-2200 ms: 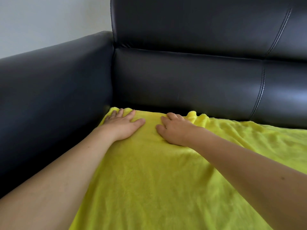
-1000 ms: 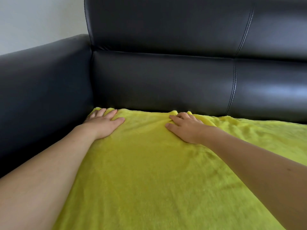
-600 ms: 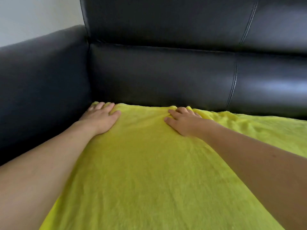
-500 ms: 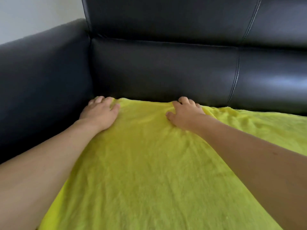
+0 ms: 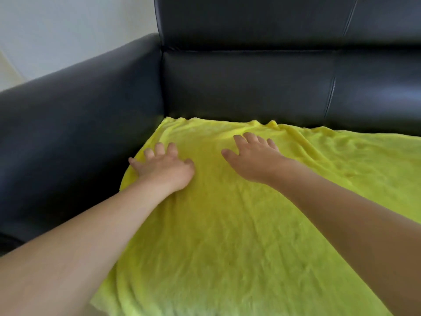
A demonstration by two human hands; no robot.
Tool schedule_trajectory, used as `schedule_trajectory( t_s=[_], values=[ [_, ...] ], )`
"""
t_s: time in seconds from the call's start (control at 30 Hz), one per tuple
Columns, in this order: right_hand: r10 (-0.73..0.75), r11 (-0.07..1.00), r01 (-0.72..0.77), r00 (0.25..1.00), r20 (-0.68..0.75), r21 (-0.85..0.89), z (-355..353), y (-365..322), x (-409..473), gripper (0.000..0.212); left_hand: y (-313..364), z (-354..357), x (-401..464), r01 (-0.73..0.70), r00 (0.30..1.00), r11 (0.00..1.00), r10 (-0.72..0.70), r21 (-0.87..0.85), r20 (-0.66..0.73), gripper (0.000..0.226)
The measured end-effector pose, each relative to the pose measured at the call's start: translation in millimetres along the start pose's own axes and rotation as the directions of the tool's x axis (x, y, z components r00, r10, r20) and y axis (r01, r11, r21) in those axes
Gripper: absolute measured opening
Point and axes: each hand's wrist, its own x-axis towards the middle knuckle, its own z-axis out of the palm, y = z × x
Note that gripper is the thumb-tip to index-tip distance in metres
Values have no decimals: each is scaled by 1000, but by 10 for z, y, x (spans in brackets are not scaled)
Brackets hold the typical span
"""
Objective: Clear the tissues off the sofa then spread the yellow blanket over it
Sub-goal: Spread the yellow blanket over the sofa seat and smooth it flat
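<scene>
Both hands lie palm-down on the yellow blanket (image 5: 227, 224) in my head view. My left hand (image 5: 164, 168) rests flat, fingers spread, near the blanket's left edge by the armrest (image 5: 75, 115). My right hand (image 5: 252, 159) presses with straight, splayed fingers, gripping nothing. I see the blanket covering the seat of the black sofa (image 5: 250, 87), its far edge against the backrest.

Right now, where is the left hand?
In the head view, the left hand presses the fuzzy yellow blanket, left of the right hand, beside the black leather armrest.
</scene>
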Motion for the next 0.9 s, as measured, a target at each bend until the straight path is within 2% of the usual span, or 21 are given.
schedule_trajectory(
  t_s=[0.13, 0.23, 0.33, 0.4, 0.47, 0.53, 0.57, 0.63, 0.7, 0.73, 0.83, 0.9],
  values=[
    [43, 998, -40, 997, 59, -56, 234, 96, -130, 71, -159, 194, -53, -32, 998, 992, 38, -122, 48, 75],
    [66, 996, -66, 998, -5, -65, 273, 129, -148, 70, -400, 242, 75, -154, 987, 974, 157, -169, 10, 70],
    [104, 990, -104, 995, -5, -93, 287, 64, -162, 69, -640, 220, 194, -261, 965, 938, 259, -227, -39, 66],
    [171, 977, -171, 985, -9, -125, 265, 24, -186, 67, -645, 186, 105, -247, 969, 925, 228, -288, -99, 64],
    [231, 958, -241, 970, -80, -153, 235, -161, -231, 64, -660, 120, -68, -185, 979, 940, 152, -287, -135, 60],
    [183, 975, -200, 970, -160, -97, 215, -398, -323, 61, -649, -7, -222, -123, 990, 969, 103, -214, -101, 57],
    [140, 988, -149, 978, -156, -46, 232, -536, -385, 60, -674, -91, -274, -90, 995, 981, 81, -170, -62, 56],
    [80, 997, -80, 995, -60, 2, 321, -760, -514, 63, -742, -234, -342, -53, 998, 996, 54, -67, 18, 51],
    [80, 995, -79, 997, 15, -63, 453, -830, -564, 67, -797, -267, -367, -99, 993, 995, 97, 28, 62, 44],
    [93, 993, -92, 996, 10, -79, 506, -818, -564, 68, -825, -242, -383, -132, 988, 990, 128, 46, 86, 42],
    [125, 990, -128, 991, -48, -54, 555, -776, -564, 68, -870, -180, -397, -156, 979, 987, 160, -43, 127, 40],
    [127, 990, -131, 988, -83, -44, 578, -773, -580, 68, -893, -233, -396, -88, 978, 968, 129, -235, 166, 48]
  ],
)
